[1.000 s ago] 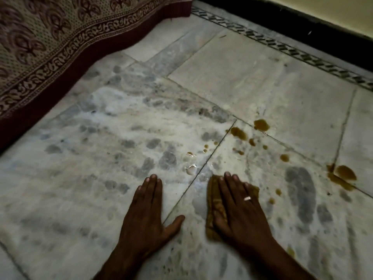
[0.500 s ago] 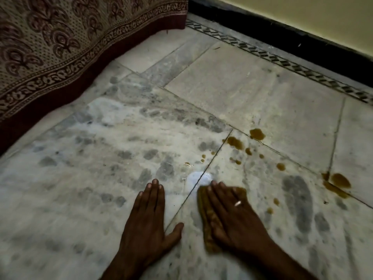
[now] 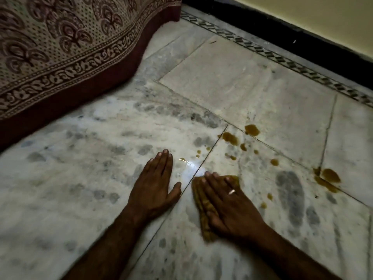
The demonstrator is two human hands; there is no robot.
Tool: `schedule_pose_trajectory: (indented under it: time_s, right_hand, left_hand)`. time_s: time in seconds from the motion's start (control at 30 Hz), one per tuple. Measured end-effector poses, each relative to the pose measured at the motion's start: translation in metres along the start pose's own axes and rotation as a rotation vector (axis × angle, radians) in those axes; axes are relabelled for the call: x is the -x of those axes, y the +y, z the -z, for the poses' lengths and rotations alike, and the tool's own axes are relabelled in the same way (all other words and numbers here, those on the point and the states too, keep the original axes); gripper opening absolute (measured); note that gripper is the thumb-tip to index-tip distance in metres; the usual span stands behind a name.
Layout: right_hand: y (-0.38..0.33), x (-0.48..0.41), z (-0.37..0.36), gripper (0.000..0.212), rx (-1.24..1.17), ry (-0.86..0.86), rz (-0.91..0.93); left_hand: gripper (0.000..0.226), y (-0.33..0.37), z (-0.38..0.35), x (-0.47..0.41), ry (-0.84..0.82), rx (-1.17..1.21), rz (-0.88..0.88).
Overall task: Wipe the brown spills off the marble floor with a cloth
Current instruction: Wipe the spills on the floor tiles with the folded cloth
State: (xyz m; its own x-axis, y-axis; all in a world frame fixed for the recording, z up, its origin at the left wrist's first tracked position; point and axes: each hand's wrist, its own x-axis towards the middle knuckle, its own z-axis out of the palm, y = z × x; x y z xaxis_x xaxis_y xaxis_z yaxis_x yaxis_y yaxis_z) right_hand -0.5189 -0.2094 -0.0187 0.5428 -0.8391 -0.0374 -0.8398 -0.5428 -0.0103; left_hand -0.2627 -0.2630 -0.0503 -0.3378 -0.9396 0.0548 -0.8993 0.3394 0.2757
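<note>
My right hand (image 3: 228, 205) lies flat on a brownish-yellow cloth (image 3: 203, 219) and presses it to the marble floor (image 3: 84, 178); a ring shows on one finger. My left hand (image 3: 155, 184) rests palm down on the floor just left of the cloth, fingers together, holding nothing. Brown spills dot the floor beyond the cloth: a blob (image 3: 230, 138) by the tile joint, another (image 3: 251, 130) behind it, small drops (image 3: 198, 152) near my left fingertips, and a larger puddle (image 3: 328, 178) at the right. A wet shiny patch (image 3: 191, 168) sits between my hands.
A patterned bedspread with a maroon hem (image 3: 66, 63) hangs to the floor at the left. A black skirting (image 3: 302, 43) and a patterned floor border (image 3: 282, 59) run along the wall at the back right.
My right hand has slid the cloth forward and a little left toward the small drops, leaving a wet sheen. The view has shifted, and my left hand stays planted.
</note>
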Motion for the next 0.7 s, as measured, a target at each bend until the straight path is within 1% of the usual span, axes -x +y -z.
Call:
schedule_pose_trajectory:
  time_s: [0.1, 0.2, 0.3, 0.37, 0.47, 0.53, 0.57, 0.6, 0.7]
  right_hand:
    - [0.031, -0.031, -0.001, 0.072, 0.031, -0.018, -0.198]
    - [0.033, -0.085, 0.005, 0.076, -0.041, -0.077, -0.274]
    - [0.0, -0.118, 0.005, 0.076, -0.072, -0.041, -0.178]
    - [-0.031, -0.11, 0.003, 0.07, -0.099, 0.0, -0.067]
    - [-0.058, -0.062, 0.003, 0.066, -0.119, 0.007, 0.102]
    - [-0.057, -0.021, 0.003, 0.072, -0.06, -0.024, 0.18]
    - [-0.049, -0.007, 0.001, 0.074, -0.039, -0.029, 0.178]
    - [-0.036, 0.002, 0.0, 0.073, -0.02, -0.019, 0.141]
    - [0.01, -0.008, -0.001, 0.066, -0.004, -0.01, -0.103]
  left_hand:
    - [0.079, 0.002, -0.002, 0.0, 0.026, -0.001, 0.01]
    - [0.075, 0.002, -0.001, 0.003, 0.045, 0.024, 0.007]
    - [0.068, -0.002, 0.0, 0.002, 0.089, 0.107, -0.012]
    - [0.065, -0.004, 0.0, 0.003, 0.129, 0.181, -0.023]
    - [0.063, -0.006, 0.005, 0.005, 0.15, 0.273, -0.021]
    - [0.062, -0.005, 0.006, 0.006, 0.156, 0.253, -0.028]
    - [0.062, -0.004, 0.005, 0.005, 0.152, 0.219, -0.038]
    - [0.062, -0.003, 0.005, 0.005, 0.141, 0.174, -0.048]
    - [0.067, 0.0, 0.001, 0.004, 0.108, 0.074, -0.058]
